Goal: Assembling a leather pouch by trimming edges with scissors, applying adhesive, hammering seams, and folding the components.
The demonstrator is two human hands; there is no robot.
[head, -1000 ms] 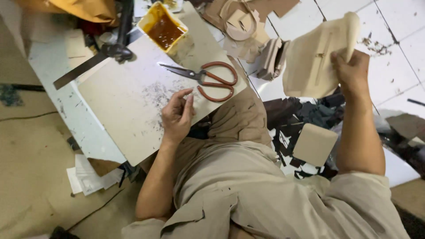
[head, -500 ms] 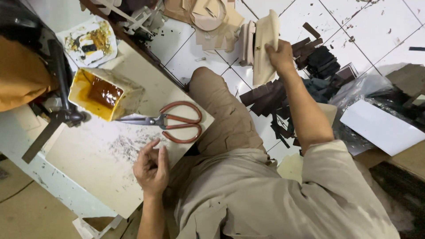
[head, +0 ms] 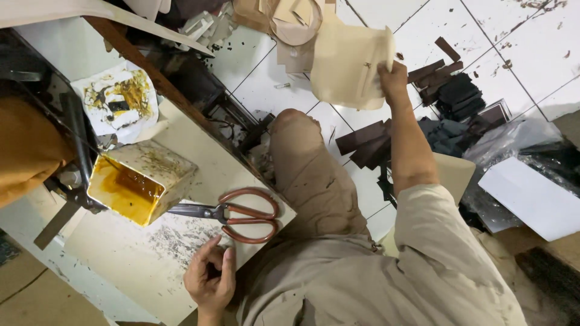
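My right hand is stretched far out and grips a beige leather piece by its right edge, holding it over the white tiled floor. My left hand rests on the edge of a pale work board, fingers loosely curled and holding nothing. Just above that hand lie scissors with reddish-brown handles. An open tin of amber glue stands on the board to the left of the scissors.
Dark leather scraps and beige cut pieces lie scattered on the floor. A glue-stained paper sits at the upper left, a white sheet at the right. My bent knee is in the middle.
My right hand has carried the beige piece further out and turned it flat to the camera. The view has swung right and down. My left hand stays on the board by the scissors.
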